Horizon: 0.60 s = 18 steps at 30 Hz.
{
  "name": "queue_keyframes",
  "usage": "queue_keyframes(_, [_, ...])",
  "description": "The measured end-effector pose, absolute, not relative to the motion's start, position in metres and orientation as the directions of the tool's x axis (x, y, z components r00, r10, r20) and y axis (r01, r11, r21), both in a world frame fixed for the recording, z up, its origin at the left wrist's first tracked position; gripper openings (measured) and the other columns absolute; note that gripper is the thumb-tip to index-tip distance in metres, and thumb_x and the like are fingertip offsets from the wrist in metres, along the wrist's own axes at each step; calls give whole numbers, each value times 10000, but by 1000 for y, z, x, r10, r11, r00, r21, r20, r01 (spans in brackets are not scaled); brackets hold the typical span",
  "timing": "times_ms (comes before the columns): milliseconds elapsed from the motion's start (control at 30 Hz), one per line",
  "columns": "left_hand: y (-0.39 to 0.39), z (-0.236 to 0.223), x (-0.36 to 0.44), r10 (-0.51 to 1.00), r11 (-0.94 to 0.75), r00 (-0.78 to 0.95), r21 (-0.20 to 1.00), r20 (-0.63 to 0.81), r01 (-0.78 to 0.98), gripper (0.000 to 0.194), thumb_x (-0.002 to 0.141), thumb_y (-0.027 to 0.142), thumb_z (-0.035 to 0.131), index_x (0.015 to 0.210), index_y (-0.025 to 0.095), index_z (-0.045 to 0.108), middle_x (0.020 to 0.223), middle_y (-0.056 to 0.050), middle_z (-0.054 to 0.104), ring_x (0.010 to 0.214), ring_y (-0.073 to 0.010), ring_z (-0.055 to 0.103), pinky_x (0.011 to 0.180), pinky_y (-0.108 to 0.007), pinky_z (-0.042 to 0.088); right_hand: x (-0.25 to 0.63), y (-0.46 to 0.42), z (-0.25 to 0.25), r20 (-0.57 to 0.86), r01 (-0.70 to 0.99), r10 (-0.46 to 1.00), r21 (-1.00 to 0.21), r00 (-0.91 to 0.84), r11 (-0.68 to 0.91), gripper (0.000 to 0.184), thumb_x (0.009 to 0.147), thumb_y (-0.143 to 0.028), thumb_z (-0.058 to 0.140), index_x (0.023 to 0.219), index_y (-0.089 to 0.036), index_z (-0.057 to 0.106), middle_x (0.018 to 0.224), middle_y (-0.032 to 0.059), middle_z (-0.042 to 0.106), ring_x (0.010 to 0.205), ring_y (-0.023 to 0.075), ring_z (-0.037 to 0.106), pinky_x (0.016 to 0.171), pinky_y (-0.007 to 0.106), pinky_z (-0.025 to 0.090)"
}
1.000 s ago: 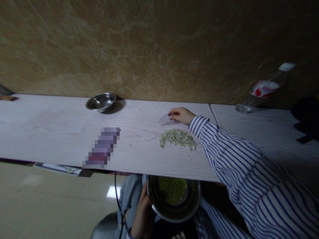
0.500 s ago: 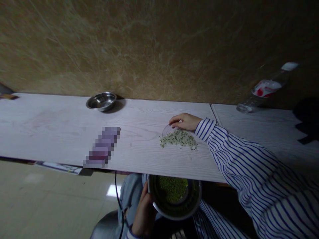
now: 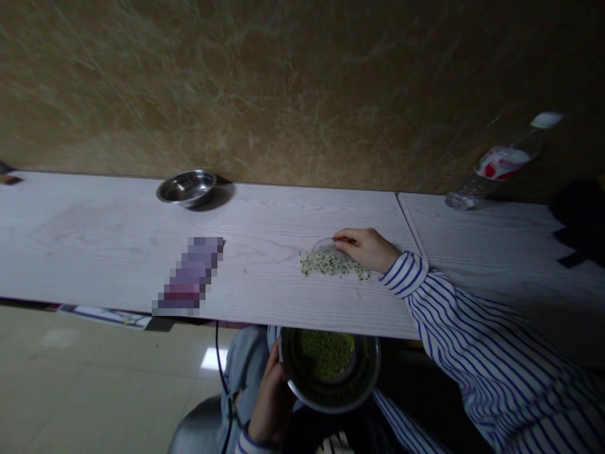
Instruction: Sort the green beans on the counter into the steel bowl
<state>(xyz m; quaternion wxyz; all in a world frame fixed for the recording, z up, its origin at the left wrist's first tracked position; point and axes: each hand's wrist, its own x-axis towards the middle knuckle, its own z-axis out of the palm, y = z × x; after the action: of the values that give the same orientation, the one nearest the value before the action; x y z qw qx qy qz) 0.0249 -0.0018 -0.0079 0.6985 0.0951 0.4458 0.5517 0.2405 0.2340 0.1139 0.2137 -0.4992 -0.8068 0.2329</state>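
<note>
My left hand (image 3: 275, 394) grips the rim of a metal bowl (image 3: 329, 403) below the table's front edge. Small green beans (image 3: 326, 354) lie inside, gathered toward the far side. On the table, my right hand (image 3: 371, 247) has its fingers closed on the edge of a thin, clear plastic piece with a rounded outline (image 3: 322, 244), perhaps a lid or shallow dish. This piece stands at the back of a spread heap of white grains mixed with green beans (image 3: 331, 263). Part of the plastic is hidden by my fingers and the heap.
An empty-looking metal bowl (image 3: 186, 189) sits by the wall at left. A pixelated flat purple object (image 3: 191, 274) lies nearer the front edge. At right stands a plastic bottle (image 3: 503, 164), with a dark object (image 3: 579, 217) beyond it. A black cable (image 3: 218, 359) hangs below the table (image 3: 265, 296).
My right hand has shifted right and slightly toward me, with the clear plastic piece moving right along the heap. My left hand still holds the bowl. The whole view has shifted slightly.
</note>
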Motion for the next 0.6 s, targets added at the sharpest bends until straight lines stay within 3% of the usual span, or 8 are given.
queue_keyframes(267, [-3, -5, 30, 823, 373, -48, 602, -566, -706, 485, 679, 248, 713, 1159, 284, 766, 1135, -61, 765, 1192, -348, 627, 1034, -472, 478, 244, 212, 113, 114, 690, 898, -601, -424, 402, 223, 921, -158, 647, 1076, -206, 800, 975, 60, 829, 854, 203, 764, 782, 307, 567])
queue_keyframes(600, [-3, -3, 32, 828, 360, -60, 610, -557, -706, 485, 653, 237, 730, 1135, 273, 771, 1207, -69, 761, 1221, -359, 618, 1028, -451, 486, 251, 188, 109, 121, 650, 873, -621, -473, 438, 239, 921, -200, 628, 1085, -216, 802, 956, 51, 830, 791, 185, 753, 733, 295, 568])
